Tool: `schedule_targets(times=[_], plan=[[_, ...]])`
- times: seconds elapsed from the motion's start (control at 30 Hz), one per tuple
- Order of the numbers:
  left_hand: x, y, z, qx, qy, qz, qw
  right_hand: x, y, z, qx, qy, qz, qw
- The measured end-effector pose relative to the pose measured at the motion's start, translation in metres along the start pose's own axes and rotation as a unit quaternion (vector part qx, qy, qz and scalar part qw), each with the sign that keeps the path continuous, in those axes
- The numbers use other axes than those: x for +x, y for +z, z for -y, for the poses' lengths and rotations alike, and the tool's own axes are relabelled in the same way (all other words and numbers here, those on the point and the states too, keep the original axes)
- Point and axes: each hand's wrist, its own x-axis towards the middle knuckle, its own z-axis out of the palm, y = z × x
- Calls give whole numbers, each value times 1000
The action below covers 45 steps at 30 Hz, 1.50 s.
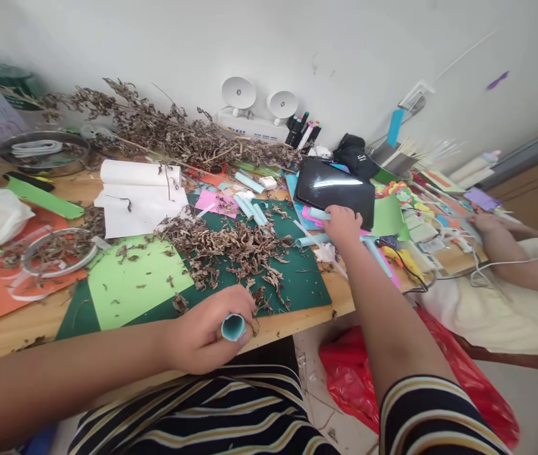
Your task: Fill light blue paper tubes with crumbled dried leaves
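My left hand (pixel 216 325) is closed around a light blue paper tube (pixel 233 327) at the table's front edge, the tube's open end facing me. Over to the right, my right hand (pixel 343 226) has its fingers curled at the end of another light blue paper tube (pixel 319 213), beside a black tablet (pixel 333 189); its fingertips are partly hidden. A further blue tube (pixel 310 241) lies just below. Between my hands, a heap of dried leaves (pixel 231 246) covers a green cutting mat (pixel 309 291). More short blue tubes (pixel 252 210) rest behind the heap.
Dried branches (pixel 155 129) lie along the wall. A white paper roll (pixel 140 173), a light green sheet (pixel 136 303) and a tape ring (pixel 60 273) are on the left. Another person's arm (pixel 510 246) reaches in at the right. A red plastic bag (pixel 352 373) sits below the table.
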Motion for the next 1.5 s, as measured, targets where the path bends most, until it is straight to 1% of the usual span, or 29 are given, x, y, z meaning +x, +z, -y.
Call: schedule_targets(times=[0.1, 0.17, 0.23, 0.27, 0.33, 0.4, 0.43, 0.5, 0.6, 0.67, 0.7, 0.77, 0.83, 0.93, 1.03, 1.13, 1.2, 1.27, 1.37, 1.43, 1.47, 1.5], plan=[[-5, -1, 1, -11, 5, -11, 1000, -14, -13, 7, 41, -31, -11, 999], [-6, -1, 2, -22, 7, -17, 1000, -33, -26, 21, 82, -52, -32, 995], [-8, -1, 1, -28, -10, -32, 999, -63, -40, 43, 127, -70, -59, 988], [-8, 0, 1, -28, -26, -42, 998, -81, -47, 56, 181, -101, -66, 976], [-9, 1, 0, -30, -65, -61, 996, -119, -59, 82, 233, -160, -66, 957], [-10, 3, 0, -33, -103, -74, 991, -156, -66, 105, 290, -202, -60, 934], [-10, 4, -1, -33, -113, -79, 990, -171, -68, 115, 319, -211, -50, 923], [-10, 5, -2, -33, -110, -84, 990, -195, -68, 128, 362, -217, -30, 906], [-10, 5, -4, -23, -75, -94, 992, -215, -62, 136, 408, -174, -22, 896], [-9, 4, -6, -10, -55, -97, 994, -221, -56, 137, 432, -148, -20, 889], [-8, 4, -8, -2, -48, -89, 995, -223, -54, 138, 440, -148, -15, 886], [-7, 3, -11, 17, -38, -58, 997, -225, -52, 140, 446, -164, -12, 880], [-7, 3, -13, 33, -37, -31, 998, -226, -52, 143, 444, -169, -23, 880], [-9, 6, -14, 50, -54, -36, 997, -229, -51, 149, 427, -156, -38, 890], [-11, 8, -12, 63, -77, -31, 995, -229, -50, 156, 392, -164, -59, 903], [-10, 7, -8, 57, -113, -34, 991, -224, -51, 159, 317, -159, -85, 931], [-8, 5, -4, 21, -151, -54, 987, -217, -52, 153, 260, -152, -79, 950], [-7, 3, -2, -37, -190, -76, 978, -209, -54, 139, 234, -133, -79, 960], [-7, 0, 2, -94, -233, -107, 962, -198, -53, 110, 246, -46, -109, 962], [-7, 0, 3, -73, -249, -106, 960, -196, -48, 95, 245, -2, -115, 963], [-7, 1, 4, -48, -257, -96, 961, -196, -45, 91, 242, -1, -105, 965], [-7, 1, 5, -21, -260, -82, 962, -197, -41, 88, 243, -15, -87, 966]])
